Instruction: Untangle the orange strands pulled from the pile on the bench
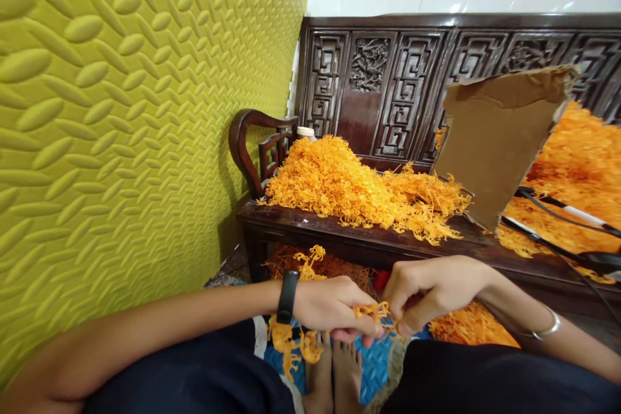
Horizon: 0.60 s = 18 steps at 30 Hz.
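1. A small orange tuft (373, 312) of stringy strands is held between the two hands, low in the middle of the view and just above the bare feet (334, 362).
2. The left hand (332, 307) is curled, with thumb and fingers pinched on one end of the orange tuft. More strands hang below the wrist, where a black wristband (287, 296) is worn.
3. The right hand (429, 291) is pinched on the other end, its fingertips bent inward. Which fingers grip cannot be made out, since the strands are covered there. A silver bangle (548, 326) is seen on that wrist.
4. A large pile (349, 187) of the same orange stuff is heaped on a dark wooden bench (339, 233) ahead. Single pieces in it cannot be told apart.
5. A sheet of cardboard (499, 136) is propped on the bench. Part of the carved back and part of a second heap (582, 149) are hidden by it, and that heap is cut off at the right edge.
6. Black cables (557, 207) are laid across the second heap and are also cut off at the right.
7. Only the white top of a container (305, 132) is shown behind the pile.
8. A blue mat (376, 362) is mostly covered by the legs and feet.
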Tool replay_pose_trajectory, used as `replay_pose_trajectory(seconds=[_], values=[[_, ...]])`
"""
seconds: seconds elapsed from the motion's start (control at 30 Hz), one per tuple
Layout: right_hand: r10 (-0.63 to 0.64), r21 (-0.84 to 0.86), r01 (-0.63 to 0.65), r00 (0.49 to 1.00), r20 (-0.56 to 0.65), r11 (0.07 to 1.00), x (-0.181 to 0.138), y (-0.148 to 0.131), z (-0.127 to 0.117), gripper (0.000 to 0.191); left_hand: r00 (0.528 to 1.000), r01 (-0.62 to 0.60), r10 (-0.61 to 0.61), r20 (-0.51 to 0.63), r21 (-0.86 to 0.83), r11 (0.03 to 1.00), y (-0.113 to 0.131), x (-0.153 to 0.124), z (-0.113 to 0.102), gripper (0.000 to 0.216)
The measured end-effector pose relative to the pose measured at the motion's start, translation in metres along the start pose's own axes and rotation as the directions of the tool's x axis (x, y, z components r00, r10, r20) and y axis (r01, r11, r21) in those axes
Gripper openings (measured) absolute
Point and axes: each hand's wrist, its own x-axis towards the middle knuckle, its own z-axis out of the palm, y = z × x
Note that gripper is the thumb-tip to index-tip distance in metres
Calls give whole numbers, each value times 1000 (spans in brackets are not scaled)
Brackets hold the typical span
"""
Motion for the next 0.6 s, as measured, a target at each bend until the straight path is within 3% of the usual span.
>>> replay_pose_trajectory(seconds=[0.3, 0.4, 0.47, 0.53, 0.6], values=[[-8, 9, 9, 998, -63, 1000, -8, 5, 3, 36, 999, -19, 15, -42, -78, 997, -10, 2, -1, 32], [101, -21, -104, 988, -113, 994, -27, 11, 5, 35, 985, -26, -4, -174, -171, 985, -12, -12, -11, 33], [181, -5, -190, 946, -268, 982, -43, 18, 6, 36, 935, -87, 8, -354, -206, 975, -14, -22, -22, 33], [211, 13, -232, 859, -466, 973, -55, 28, 5, 36, 864, -167, 55, -501, -182, 969, -16, -28, -30, 31], [202, -16, -270, 757, -621, 963, -58, 37, 3, 34, 816, -229, 79, -572, -195, 954, -17, -27, -35, 30]])
